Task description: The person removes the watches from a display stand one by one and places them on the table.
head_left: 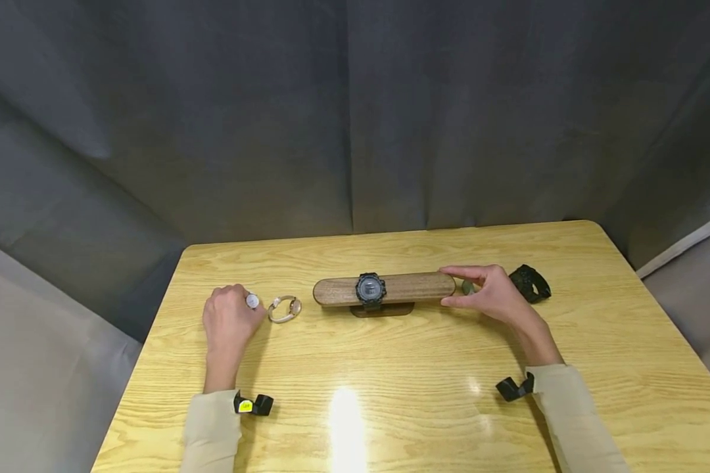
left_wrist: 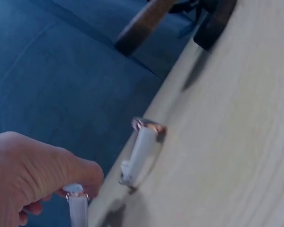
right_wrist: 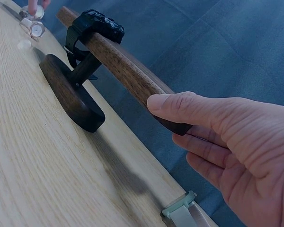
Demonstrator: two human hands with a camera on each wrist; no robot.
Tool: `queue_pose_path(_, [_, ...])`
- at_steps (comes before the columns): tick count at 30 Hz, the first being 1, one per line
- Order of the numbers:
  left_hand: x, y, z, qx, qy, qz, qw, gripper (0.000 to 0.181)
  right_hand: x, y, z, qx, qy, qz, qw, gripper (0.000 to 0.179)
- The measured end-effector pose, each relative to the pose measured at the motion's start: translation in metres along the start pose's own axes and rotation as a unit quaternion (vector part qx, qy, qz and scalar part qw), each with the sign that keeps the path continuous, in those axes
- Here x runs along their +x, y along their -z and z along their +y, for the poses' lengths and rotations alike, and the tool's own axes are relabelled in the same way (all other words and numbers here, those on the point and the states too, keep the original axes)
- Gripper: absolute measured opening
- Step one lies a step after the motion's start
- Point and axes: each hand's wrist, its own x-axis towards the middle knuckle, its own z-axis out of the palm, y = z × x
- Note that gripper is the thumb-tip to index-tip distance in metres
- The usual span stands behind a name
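My left hand (head_left: 229,315) pinches a small watch (head_left: 252,301) with a round white dial; its white strap shows below the fingers in the left wrist view. Just right of that hand, a second watch (head_left: 285,309) with a white strap and rose-gold case rests on the table. With thumb and fingers, my right hand (head_left: 492,297) grips the right end of a wooden watch stand (head_left: 417,286). Round the stand's bar, left of its middle, a black digital watch (head_left: 370,289) is strapped. The stand's dark base (right_wrist: 71,94) sits on the tabletop.
Beneath the right hand lies a pale green watch (right_wrist: 180,211), partly hidden. A black watch (head_left: 530,284) lies farther right. Dark curtains (head_left: 355,118) hang behind the wooden table (head_left: 414,394), close to its back edge.
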Motion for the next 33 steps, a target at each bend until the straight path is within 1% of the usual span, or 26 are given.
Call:
queue_pose_path(4, [-0.002,-0.008,-0.003,0.002,-0.011,-0.006,0.9999,0.015,-0.002,0.001,0.000,-0.001,-0.004,0.000,1.0000,0.059])
queue_pose_path(10, [-0.004,-0.014,-0.005,0.011,-0.022,-0.004,0.9997,0.013,-0.002,0.001,0.001,0.004,-0.001,-0.001,1.0000,0.059])
queue_pose_path(18, [-0.004,-0.016,-0.007,0.016,-0.028,-0.002,0.9995,0.011,-0.001,0.001,0.001,0.003,0.005,-0.002,1.0000,0.058])
queue_pose_path(23, [-0.005,-0.015,-0.008,0.016,-0.026,-0.003,0.9995,0.009,-0.001,0.001,0.001,0.003,0.005,-0.003,1.0000,0.059])
queue_pose_path(33, [-0.006,-0.014,-0.010,0.015,-0.015,-0.024,0.9995,0.011,0.001,0.000,0.001,0.007,0.004,-0.005,1.0000,0.059])
